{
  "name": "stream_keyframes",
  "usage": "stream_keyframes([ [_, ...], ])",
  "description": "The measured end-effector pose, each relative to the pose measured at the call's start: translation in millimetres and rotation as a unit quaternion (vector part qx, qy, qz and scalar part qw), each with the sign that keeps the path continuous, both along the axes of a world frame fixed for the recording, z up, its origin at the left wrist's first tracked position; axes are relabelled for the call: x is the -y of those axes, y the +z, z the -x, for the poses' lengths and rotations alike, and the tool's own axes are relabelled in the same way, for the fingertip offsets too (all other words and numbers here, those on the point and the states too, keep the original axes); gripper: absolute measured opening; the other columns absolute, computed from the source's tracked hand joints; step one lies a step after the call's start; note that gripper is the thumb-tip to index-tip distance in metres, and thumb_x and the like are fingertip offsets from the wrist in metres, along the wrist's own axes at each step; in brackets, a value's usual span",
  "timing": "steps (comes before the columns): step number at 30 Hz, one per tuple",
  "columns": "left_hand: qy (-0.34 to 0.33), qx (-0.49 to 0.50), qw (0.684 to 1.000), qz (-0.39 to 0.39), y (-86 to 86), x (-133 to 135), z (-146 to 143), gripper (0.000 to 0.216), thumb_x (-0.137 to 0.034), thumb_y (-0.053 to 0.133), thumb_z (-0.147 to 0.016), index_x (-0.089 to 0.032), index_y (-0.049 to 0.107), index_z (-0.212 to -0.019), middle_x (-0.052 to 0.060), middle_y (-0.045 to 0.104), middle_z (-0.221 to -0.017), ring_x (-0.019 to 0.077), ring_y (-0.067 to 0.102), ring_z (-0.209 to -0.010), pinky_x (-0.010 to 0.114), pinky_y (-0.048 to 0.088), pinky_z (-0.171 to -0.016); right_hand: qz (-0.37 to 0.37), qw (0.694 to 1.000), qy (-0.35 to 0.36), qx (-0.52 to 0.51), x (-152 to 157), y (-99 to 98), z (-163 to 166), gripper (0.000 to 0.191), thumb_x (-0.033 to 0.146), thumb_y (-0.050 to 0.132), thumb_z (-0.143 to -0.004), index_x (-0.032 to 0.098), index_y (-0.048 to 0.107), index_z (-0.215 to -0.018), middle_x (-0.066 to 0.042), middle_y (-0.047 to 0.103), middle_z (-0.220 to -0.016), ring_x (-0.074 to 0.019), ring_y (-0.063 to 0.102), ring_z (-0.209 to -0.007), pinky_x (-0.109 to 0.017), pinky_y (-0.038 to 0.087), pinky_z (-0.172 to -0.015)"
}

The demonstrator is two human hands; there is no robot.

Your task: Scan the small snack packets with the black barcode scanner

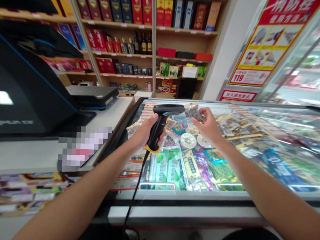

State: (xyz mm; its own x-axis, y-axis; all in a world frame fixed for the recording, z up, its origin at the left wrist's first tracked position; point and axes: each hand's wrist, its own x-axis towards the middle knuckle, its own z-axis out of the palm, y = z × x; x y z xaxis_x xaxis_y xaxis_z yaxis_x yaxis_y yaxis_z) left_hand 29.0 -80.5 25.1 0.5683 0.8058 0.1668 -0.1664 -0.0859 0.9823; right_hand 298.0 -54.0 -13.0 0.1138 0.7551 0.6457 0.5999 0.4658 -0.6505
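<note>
My left hand (145,130) is wrapped round the handle of a black barcode scanner (156,134) with yellow trim. Its black cord (134,196) hangs down over the front of the freezer. The scanner's head points right, towards a small flat packet (193,111) with a printed label. My right hand (209,126) pinches that packet by its right side, close to the scanner's nose. Both hands are above the glass top of a chest freezer (185,214). Under the glass, green ice-cream wrappers (165,169) and round white lids (188,140) show.
Many similar small packets (238,124) are spread on the right of the freezer. To the left, a counter (107,123) carries a black checkout terminal (27,91), a flat scale (91,93) and a blurred-out item (85,149). Shelves (121,26) of boxes and bottles stand behind.
</note>
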Motion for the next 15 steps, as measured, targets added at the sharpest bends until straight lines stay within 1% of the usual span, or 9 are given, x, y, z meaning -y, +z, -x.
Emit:
stream_keyframes([
  [2, 0.005, -0.006, 1.000, -0.002, 0.6, 0.3, 0.8, 0.062, -0.080, 0.052, -0.085, -0.019, 0.057, -0.087, -0.001, 0.058, -0.052, 0.0117, 0.051, -0.037, 0.022, 0.037, -0.036, 0.002, 0.999, -0.030, 0.030, -1.0, -0.2, -3.3, 0.027, 0.040, 0.059, -0.087, 0.026, 0.043, -0.104, -0.007, 0.062, -0.108, -0.0234, 0.065, -0.101, -0.039, 0.053, -0.095],
  [3, 0.012, -0.006, 1.000, -0.001, 1.3, 0.5, 1.2, 0.061, -0.079, 0.051, -0.086, -0.019, 0.057, -0.086, -0.001, 0.058, -0.053, 0.0115, 0.051, -0.037, 0.022, 0.038, -0.036, 0.013, 0.997, -0.059, 0.051, -1.6, 0.3, -6.4, 0.027, 0.040, 0.059, -0.087, 0.026, 0.046, -0.106, -0.008, 0.064, -0.108, -0.0245, 0.065, -0.098, -0.040, 0.053, -0.092],
  [5, 0.033, 0.002, 0.999, 0.002, 3.1, 0.4, 2.1, 0.059, -0.077, 0.048, -0.090, -0.019, 0.057, -0.084, -0.001, 0.058, -0.053, 0.0107, 0.051, -0.037, 0.022, 0.038, -0.037, 0.061, 0.983, -0.135, 0.107, -3.0, 2.6, -16.0, 0.029, 0.040, 0.058, -0.088, 0.024, 0.052, -0.112, -0.010, 0.068, -0.103, -0.0269, 0.066, -0.090, -0.042, 0.053, -0.085],
  [7, 0.058, 0.010, 0.998, 0.004, 4.6, -0.6, 2.8, 0.059, -0.075, 0.044, -0.094, -0.018, 0.057, -0.083, -0.001, 0.057, -0.053, 0.0102, 0.050, -0.038, 0.021, 0.037, -0.038, 0.126, 0.953, -0.215, 0.174, -4.4, 6.2, -30.1, 0.033, 0.039, 0.055, -0.091, 0.021, 0.058, -0.119, -0.013, 0.071, -0.096, -0.0305, 0.066, -0.086, -0.045, 0.052, -0.082],
  [9, 0.075, 0.013, 0.997, 0.005, 5.0, -2.4, 3.3, 0.059, -0.073, 0.041, -0.096, -0.018, 0.057, -0.082, -0.001, 0.057, -0.053, 0.0102, 0.050, -0.038, 0.021, 0.036, -0.038, 0.179, 0.910, -0.282, 0.246, -4.3, 10.5, -46.7, 0.037, 0.038, 0.053, -0.094, 0.018, 0.064, -0.124, -0.018, 0.073, -0.093, -0.0368, 0.067, -0.094, -0.053, 0.050, -0.086],
  [10, 0.079, 0.013, 0.997, 0.004, 4.6, -3.5, 3.3, 0.059, -0.073, 0.041, -0.097, -0.019, 0.057, -0.081, -0.001, 0.056, -0.052, 0.0103, 0.050, -0.038, 0.021, 0.035, -0.038, 0.195, 0.890, -0.307, 0.276, -3.1, 12.6, -54.7, 0.039, 0.037, 0.053, -0.095, 0.016, 0.066, -0.124, -0.021, 0.074, -0.096, -0.0410, 0.065, -0.102, -0.058, 0.047, -0.089],
  [12, 0.081, 0.009, 0.997, 0.006, 3.4, -5.3, 2.8, 0.058, -0.072, 0.040, -0.097, -0.019, 0.057, -0.080, -0.001, 0.056, -0.052, 0.0105, 0.051, -0.037, 0.021, 0.035, -0.037, 0.215, 0.857, -0.351, 0.311, 0.9, 16.9, -66.6, 0.042, 0.036, 0.054, -0.095, 0.010, 0.070, -0.123, -0.028, 0.072, -0.110, -0.0489, 0.058, -0.117, -0.066, 0.042, -0.094],
  [14, 0.078, 0.003, 0.997, 0.011, 1.8, -6.5, 1.7, 0.057, -0.072, 0.042, -0.096, -0.019, 0.057, -0.080, -0.001, 0.057, -0.052, 0.0107, 0.051, -0.037, 0.021, 0.036, -0.037, 0.206, 0.844, -0.379, 0.320, 5.1, 20.6, -69.2, 0.046, 0.034, 0.055, -0.095, 0.004, 0.068, -0.127, -0.033, 0.064, -0.128, -0.0532, 0.051, -0.126, -0.068, 0.039, -0.097],
  [15, 0.077, 0.000, 0.997, 0.012, 1.1, -6.9, 1.1, 0.057, -0.072, 0.043, -0.096, -0.019, 0.056, -0.079, -0.001, 0.057, -0.052, 0.0108, 0.051, -0.037, 0.021, 0.036, -0.037, 0.186, 0.847, -0.382, 0.320, 6.0, 22.1, -66.1, 0.048, 0.032, 0.055, -0.096, 0.003, 0.066, -0.131, -0.033, 0.060, -0.136, -0.0534, 0.048, -0.129, -0.068, 0.039, -0.099],
])
